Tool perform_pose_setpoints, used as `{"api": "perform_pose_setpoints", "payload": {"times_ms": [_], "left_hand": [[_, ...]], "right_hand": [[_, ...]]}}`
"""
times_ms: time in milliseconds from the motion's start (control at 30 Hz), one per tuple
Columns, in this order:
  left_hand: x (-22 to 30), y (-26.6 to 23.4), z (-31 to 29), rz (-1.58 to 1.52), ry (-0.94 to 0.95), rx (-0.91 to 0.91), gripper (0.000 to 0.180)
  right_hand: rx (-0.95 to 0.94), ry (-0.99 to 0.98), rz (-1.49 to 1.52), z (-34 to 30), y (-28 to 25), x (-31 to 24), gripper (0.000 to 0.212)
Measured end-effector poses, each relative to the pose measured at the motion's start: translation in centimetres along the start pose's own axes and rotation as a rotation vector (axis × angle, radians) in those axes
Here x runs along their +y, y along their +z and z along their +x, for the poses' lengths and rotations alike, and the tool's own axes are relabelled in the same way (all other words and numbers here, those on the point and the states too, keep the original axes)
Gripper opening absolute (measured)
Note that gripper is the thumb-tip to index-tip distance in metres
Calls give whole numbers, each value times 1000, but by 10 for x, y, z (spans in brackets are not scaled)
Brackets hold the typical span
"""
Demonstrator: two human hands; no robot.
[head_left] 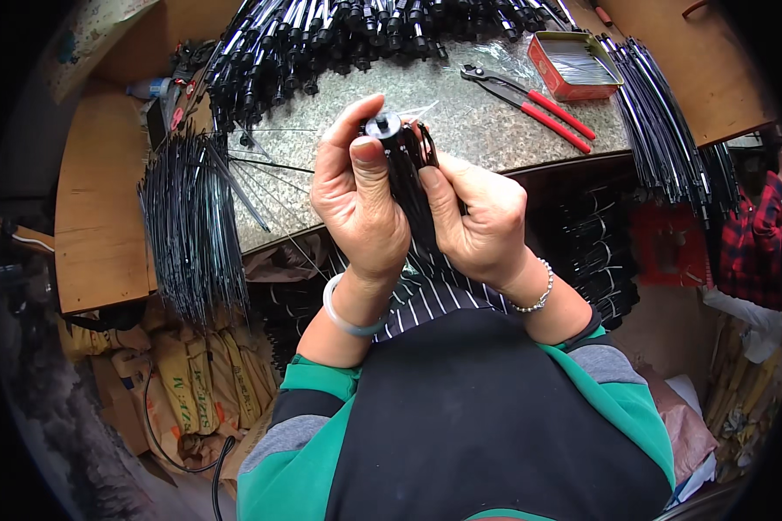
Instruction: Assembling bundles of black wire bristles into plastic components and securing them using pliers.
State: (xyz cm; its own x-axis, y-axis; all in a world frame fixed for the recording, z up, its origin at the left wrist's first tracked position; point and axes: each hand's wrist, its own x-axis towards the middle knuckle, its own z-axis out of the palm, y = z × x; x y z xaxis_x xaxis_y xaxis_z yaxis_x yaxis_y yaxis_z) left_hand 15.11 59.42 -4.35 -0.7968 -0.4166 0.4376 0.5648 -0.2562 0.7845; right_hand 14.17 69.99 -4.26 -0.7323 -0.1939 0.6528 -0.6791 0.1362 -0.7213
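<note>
Above the front edge of the bench, both hands hold a black umbrella frame (406, 178), its dark ribs gathered and running down toward my apron. A round silvery disc with a dark centre (383, 126) tops it. My left hand (356, 191) closes round this end, thumb in front and fingers behind. The right hand (482, 208) pinches the ribs at the side, near a looped dark piece (427, 143). Thin pale strands stick out just beyond the disc. What lies between the right fingertips is partly hidden.
A heap of umbrella frames (356, 35) covers the speckled bench top (487, 130) at the back. Red-handled pliers (543, 113) and a red tin of thin wires (573, 74) lie right. Black ribs overhang the left (191, 226) and right (665, 122). Another person's plaid sleeve (752, 239) shows far right.
</note>
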Motion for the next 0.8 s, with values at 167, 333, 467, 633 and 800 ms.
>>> {"api": "perform_pose_setpoints", "payload": {"times_ms": [167,333,467,633,800], "left_hand": [[2,-8,2,81,-22,-110,44],[9,-6,7,-184,-120,-131,45],[10,-7,6,-245,-152,-93,45],[5,-7,3,-205,-117,-111,43],[1,0,1,-132,-58,-55,40]], "right_hand": [[-60,18,-47,0,-4,1,13],[-96,288,314,-3,-5,1,10],[-18,314,599,-6,-1,4,9],[10,238,481,-3,2,8,8],[-127,163,292,2,-5,14,8]]}}
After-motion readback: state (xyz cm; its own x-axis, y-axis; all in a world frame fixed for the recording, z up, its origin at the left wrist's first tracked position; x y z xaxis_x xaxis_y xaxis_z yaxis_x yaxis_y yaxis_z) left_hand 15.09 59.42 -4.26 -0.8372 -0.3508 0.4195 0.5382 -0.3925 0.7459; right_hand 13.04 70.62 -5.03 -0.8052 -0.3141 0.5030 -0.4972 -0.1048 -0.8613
